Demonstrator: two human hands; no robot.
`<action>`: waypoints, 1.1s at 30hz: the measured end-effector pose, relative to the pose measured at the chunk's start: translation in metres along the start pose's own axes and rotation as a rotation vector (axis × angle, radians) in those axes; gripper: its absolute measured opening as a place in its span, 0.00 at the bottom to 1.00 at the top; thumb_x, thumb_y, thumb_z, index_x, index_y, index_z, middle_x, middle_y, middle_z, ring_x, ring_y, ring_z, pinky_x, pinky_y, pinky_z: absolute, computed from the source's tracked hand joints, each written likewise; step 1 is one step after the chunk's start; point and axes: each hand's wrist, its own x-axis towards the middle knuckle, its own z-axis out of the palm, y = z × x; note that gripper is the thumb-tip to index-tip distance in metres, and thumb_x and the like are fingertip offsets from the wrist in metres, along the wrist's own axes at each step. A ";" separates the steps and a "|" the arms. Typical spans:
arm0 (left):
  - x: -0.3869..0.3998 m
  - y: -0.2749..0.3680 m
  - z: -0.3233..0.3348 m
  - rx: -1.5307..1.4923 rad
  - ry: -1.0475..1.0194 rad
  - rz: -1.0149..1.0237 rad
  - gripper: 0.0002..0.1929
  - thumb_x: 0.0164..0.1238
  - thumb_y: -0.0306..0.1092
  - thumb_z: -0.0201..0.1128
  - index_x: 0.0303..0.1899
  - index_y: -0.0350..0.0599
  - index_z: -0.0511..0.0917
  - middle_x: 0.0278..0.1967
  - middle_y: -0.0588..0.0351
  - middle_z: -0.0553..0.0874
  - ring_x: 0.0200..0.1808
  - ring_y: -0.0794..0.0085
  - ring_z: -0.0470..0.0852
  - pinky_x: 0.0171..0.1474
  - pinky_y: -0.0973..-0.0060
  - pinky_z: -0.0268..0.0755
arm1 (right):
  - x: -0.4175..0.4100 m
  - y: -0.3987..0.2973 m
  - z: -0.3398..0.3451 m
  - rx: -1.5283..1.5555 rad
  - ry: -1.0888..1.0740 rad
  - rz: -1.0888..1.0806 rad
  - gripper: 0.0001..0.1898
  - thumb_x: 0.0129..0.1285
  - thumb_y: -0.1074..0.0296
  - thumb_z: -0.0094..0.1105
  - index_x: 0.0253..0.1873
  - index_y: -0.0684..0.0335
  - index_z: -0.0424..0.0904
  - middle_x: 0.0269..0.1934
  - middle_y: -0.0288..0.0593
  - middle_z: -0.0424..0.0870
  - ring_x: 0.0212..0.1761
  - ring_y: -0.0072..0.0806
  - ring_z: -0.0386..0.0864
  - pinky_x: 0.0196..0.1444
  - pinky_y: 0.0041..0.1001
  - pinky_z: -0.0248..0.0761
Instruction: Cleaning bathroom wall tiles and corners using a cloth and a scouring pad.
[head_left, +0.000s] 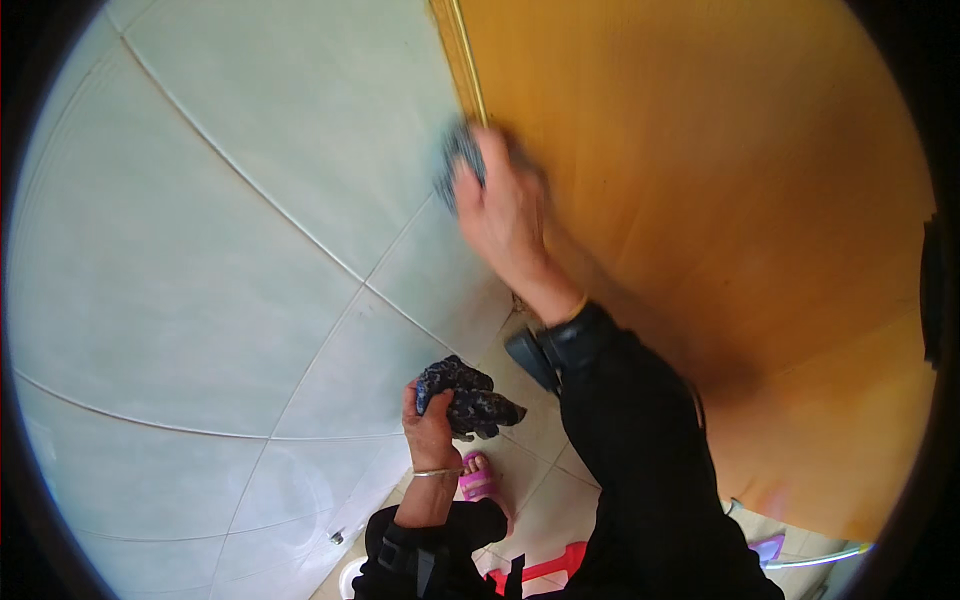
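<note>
My right hand (504, 202) is raised and blurred. It holds a grey-blue scrubbing pad or cloth (459, 161) against the seam where the pale wall tiles (247, 247) meet an orange-brown wooden panel (720, 187). A thin gold-coloured strip (471, 60) runs up from that hand along the panel's edge. Lower down, near the tiles, my left hand (431, 424) grips a bunched dark patterned cloth (472, 401), which hangs clear of the seam.
Below lies a beige tiled floor (525, 465) with a foot in a pink slipper (478, 480). A red plastic object (551, 570) stands near my body. A white rounded container (351, 577) shows at the bottom, and a purple item (769, 549) beside a pale hose or rod (821, 558) lies at lower right.
</note>
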 end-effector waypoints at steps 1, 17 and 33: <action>0.001 0.001 0.004 -0.021 -0.003 -0.016 0.16 0.56 0.21 0.57 0.47 0.43 0.73 0.38 0.54 0.82 0.37 0.67 0.82 0.41 0.71 0.77 | 0.025 -0.012 -0.005 0.038 0.131 -0.132 0.20 0.58 0.67 0.58 0.55 0.60 0.67 0.29 0.58 0.79 0.27 0.56 0.78 0.28 0.51 0.68; -0.001 0.012 0.009 -0.024 -0.009 -0.075 0.14 0.55 0.19 0.56 0.45 0.42 0.73 0.37 0.55 0.82 0.37 0.69 0.82 0.41 0.72 0.76 | -0.077 0.055 0.012 -0.080 -0.081 0.146 0.18 0.57 0.67 0.57 0.53 0.58 0.67 0.27 0.55 0.80 0.29 0.53 0.79 0.27 0.48 0.70; -0.012 0.006 0.020 -0.055 0.012 -0.059 0.13 0.54 0.19 0.57 0.42 0.42 0.73 0.35 0.56 0.82 0.35 0.69 0.81 0.40 0.74 0.75 | -0.121 0.087 -0.005 -0.306 -0.404 0.406 0.21 0.57 0.65 0.57 0.56 0.60 0.68 0.36 0.57 0.82 0.35 0.56 0.80 0.36 0.50 0.71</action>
